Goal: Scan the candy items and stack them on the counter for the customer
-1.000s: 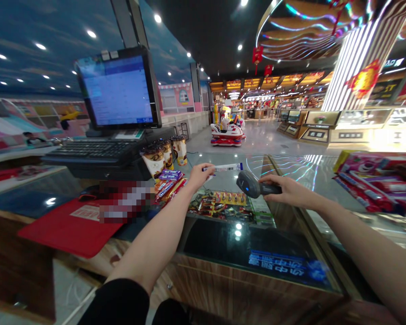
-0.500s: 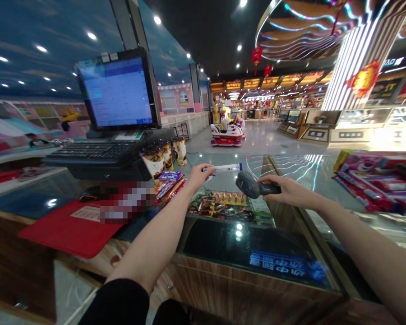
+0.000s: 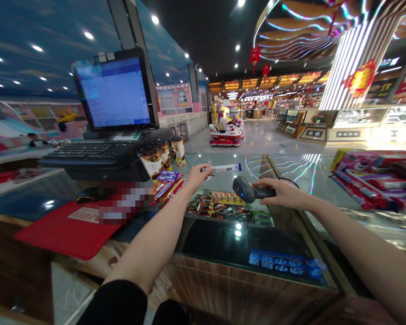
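My left hand (image 3: 199, 177) is closed on one end of a slim, clear-and-white packet (image 3: 226, 168) with blue ends; its contents are too small to make out. The packet stretches out to the right above the glass counter. In my right hand (image 3: 281, 193) is a black barcode scanner (image 3: 248, 189), gripped by its handle, its head pointing left and a small blue light showing on it. The scanner head is just below and right of the packet's free end, apart from it. Left of my left hand lie red snack packs (image 3: 165, 190) and a purple pack (image 3: 169, 175).
Several lidded cups (image 3: 177, 151) stand behind the snack packs, beside a monitor (image 3: 117, 92) and a keyboard (image 3: 84, 152). A red mat (image 3: 62, 232) and a mouse (image 3: 87, 195) are at the left. Colourful packs (image 3: 368, 185) are piled on the counter at the right.
The scanner has tilted a little and moved slightly left and down, and a blue light now shows on it. My left hand keeps the packet almost still. The whole view has shifted slightly.
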Action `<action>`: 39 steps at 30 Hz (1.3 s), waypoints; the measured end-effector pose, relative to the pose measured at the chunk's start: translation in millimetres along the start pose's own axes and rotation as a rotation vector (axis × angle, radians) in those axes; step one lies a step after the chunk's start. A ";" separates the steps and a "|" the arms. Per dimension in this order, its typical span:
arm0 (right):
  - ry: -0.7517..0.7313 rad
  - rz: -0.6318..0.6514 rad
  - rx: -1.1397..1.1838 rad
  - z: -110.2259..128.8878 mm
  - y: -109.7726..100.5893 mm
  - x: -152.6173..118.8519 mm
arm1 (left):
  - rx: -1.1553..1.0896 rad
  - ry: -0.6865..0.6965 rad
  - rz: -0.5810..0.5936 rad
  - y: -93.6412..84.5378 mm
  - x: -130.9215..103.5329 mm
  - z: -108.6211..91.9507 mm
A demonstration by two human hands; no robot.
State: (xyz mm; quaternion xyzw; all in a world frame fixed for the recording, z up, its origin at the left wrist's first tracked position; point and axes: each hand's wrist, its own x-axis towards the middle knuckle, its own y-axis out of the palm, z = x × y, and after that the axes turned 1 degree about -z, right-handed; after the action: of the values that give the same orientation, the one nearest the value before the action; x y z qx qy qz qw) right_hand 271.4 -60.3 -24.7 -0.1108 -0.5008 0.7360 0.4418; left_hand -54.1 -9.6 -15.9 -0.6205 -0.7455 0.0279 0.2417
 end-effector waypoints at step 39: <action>0.073 -0.424 0.290 -7.7 -2.0 24.7 | -0.166 0.117 0.254 35.4 -13.6 -25.8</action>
State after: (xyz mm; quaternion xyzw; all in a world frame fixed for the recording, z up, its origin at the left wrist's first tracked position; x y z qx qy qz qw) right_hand 262.7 -36.4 -19.8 0.0348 -0.3858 0.6866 0.6153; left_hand -10.1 -21.0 -9.7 -0.7283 -0.6453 -0.0397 0.2272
